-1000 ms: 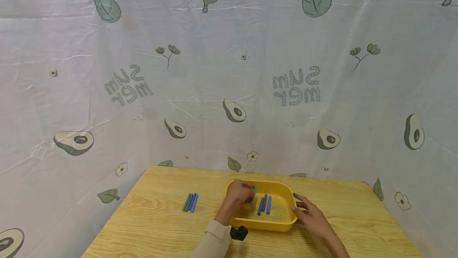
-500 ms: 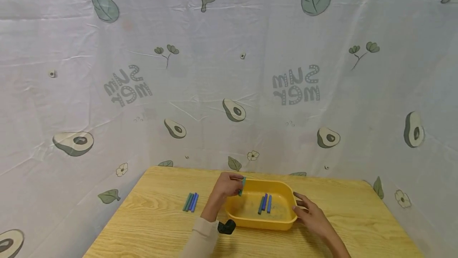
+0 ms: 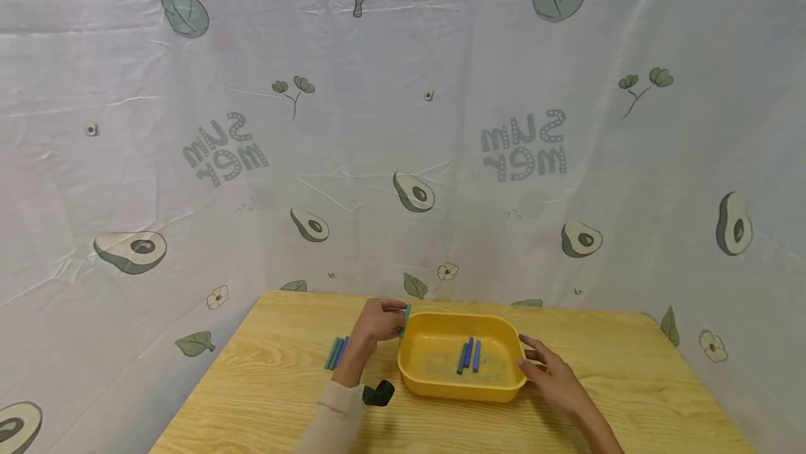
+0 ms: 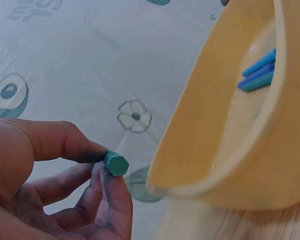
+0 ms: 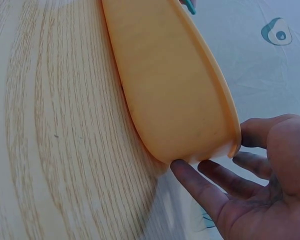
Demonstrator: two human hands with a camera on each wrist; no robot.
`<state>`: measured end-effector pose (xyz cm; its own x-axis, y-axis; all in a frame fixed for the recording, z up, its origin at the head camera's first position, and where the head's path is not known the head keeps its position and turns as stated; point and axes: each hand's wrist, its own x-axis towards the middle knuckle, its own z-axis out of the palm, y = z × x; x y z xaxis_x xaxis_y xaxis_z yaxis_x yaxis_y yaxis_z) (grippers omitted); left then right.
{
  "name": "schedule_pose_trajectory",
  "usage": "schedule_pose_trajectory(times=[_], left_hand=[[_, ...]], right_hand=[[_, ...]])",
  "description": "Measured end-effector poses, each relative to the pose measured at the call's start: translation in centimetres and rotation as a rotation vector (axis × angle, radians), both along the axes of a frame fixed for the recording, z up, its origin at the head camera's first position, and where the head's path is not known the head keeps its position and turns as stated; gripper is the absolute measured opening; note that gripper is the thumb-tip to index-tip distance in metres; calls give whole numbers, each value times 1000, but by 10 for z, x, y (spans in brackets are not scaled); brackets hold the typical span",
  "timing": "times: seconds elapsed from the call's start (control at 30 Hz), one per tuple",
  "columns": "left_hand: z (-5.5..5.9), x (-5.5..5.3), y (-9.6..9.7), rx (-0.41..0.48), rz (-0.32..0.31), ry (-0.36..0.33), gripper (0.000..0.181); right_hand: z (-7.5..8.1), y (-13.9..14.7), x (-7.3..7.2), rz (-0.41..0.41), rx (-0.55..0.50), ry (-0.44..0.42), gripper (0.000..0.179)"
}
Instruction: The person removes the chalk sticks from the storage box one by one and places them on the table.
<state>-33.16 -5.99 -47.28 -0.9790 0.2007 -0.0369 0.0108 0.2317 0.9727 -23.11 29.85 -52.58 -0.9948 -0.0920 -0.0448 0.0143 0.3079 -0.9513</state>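
Note:
My left hand (image 3: 378, 319) pinches a teal chalk stick (image 4: 116, 164) between thumb and fingertips, just off the left end of the yellow tray (image 3: 462, 392). The stick's angular end faces the camera in the left wrist view. At the tray's right end, my right hand (image 3: 554, 378) holds the rim, with thumb at the edge and fingers against the outer wall. Inside the tray lie a dark teal stick (image 3: 462, 359), a purple stick (image 3: 469, 352) and a blue stick (image 3: 476, 356), side by side.
Left of the tray, a row of green and blue sticks (image 3: 333, 353) lies on the wooden table (image 3: 264, 370), partly hidden by my left forearm. Bluish dust marks the tray floor. A printed curtain (image 3: 352, 146) hangs behind the table.
My left hand has lifted the teal chalk stick out of the tray and carried it left past the rim. The right hand stays at the tray's right end.

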Motion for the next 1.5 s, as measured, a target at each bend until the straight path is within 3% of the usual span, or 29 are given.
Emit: schedule_pose_trajectory(times=[0.57,0.87,1.5], left_hand=[[-9,-6,-43,-4,56,-12,46],[-15,-4,-72,45,89,-18,47],[-39,0,-128,-83,251,-17,40]], right_hand=[[-1,0,-4,-4,3,-17,64],[-2,0,-5,-10,8,-27,64],[1,3,-2,35,-19,-16,67]])
